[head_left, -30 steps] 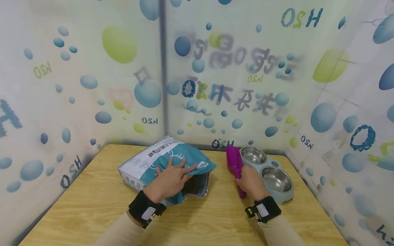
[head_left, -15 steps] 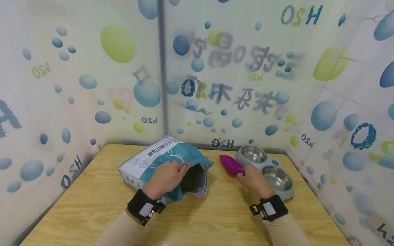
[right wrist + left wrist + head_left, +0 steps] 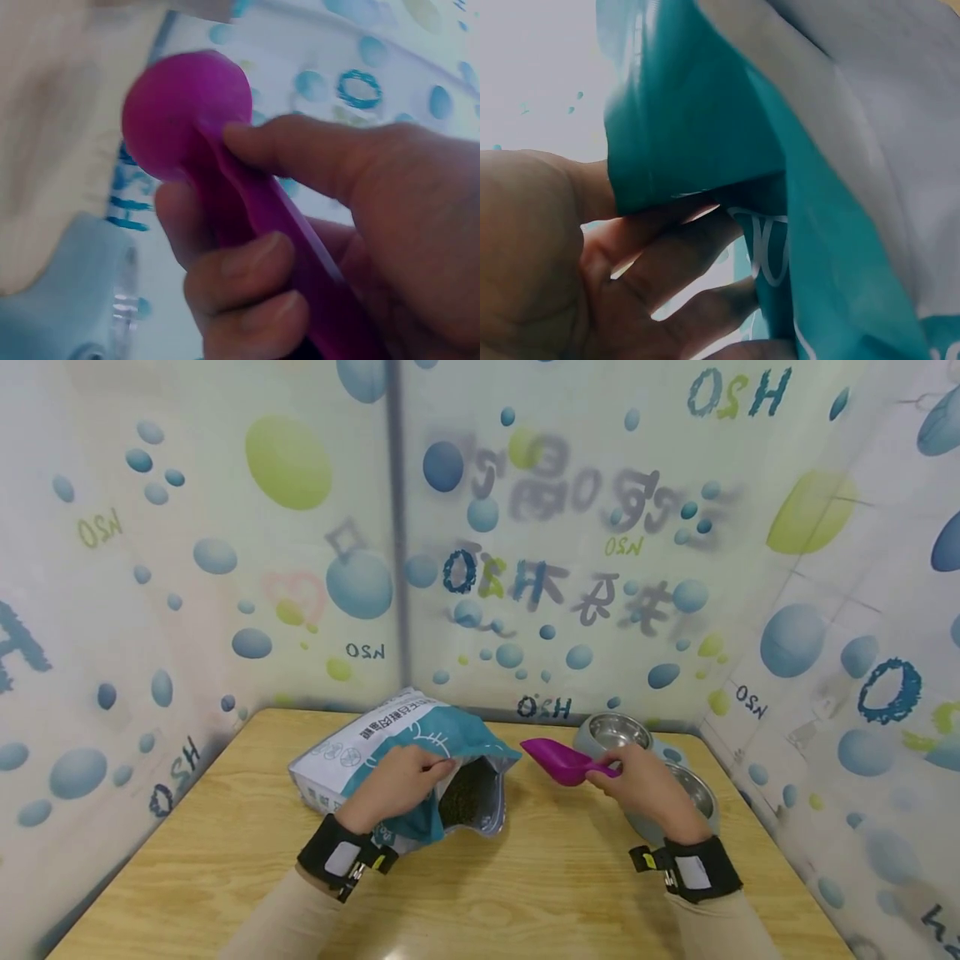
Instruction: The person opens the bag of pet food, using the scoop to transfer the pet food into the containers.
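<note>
A teal and white pet food bag [image 3: 375,739] lies on its side, its mouth facing right with dark green-brown kibble [image 3: 461,795] showing inside. My left hand [image 3: 393,785] pinches the upper edge of that mouth between thumb and fingers; the left wrist view shows the bag's teal flap [image 3: 690,112] between them. Raised over the table, my right hand [image 3: 645,785] grips a magenta scoop [image 3: 562,762] by its handle, the scoop's bowl pointing left toward the bag opening. In the right wrist view, fingers and thumb wrap the scoop's handle [image 3: 300,247].
Behind and partly under my right hand stands a light blue double pet bowl [image 3: 641,822] with two steel dishes. Everything rests on a wooden table [image 3: 495,893]. Patterned curtains [image 3: 480,610] enclose its back and sides.
My left hand went from lying spread on the bag to pinching its edge, and the mouth opened wider. My right hand lifted the scoop and turned its bowl left.
</note>
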Demonstrator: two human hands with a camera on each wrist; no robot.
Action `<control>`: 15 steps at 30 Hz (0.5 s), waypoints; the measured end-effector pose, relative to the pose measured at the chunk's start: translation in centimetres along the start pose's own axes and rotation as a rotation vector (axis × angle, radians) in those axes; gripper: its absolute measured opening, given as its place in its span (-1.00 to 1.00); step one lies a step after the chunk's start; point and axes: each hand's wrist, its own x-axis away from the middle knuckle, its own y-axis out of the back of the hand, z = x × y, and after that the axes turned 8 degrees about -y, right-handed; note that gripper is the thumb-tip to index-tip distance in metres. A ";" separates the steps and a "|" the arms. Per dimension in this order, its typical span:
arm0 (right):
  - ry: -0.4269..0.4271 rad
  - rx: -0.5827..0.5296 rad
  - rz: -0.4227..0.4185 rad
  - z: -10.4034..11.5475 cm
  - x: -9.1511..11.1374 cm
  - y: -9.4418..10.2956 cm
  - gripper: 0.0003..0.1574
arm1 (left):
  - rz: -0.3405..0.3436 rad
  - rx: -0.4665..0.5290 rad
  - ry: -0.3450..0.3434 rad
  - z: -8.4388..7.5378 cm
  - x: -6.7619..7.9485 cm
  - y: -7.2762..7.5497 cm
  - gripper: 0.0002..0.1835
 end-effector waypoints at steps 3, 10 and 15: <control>0.027 -0.004 0.022 0.5 0.6 1.1 -0.74 | 0.000 0.014 -0.002 0.0 0.0 0.2 -0.42; 0.065 0.010 0.043 1.1 2.3 3.4 -0.79 | -0.007 0.044 -0.009 -0.2 -0.1 0.5 -0.44; 0.104 0.012 0.085 1.3 3.0 4.4 -0.83 | -0.013 0.041 -0.018 -0.1 -0.1 0.5 -0.44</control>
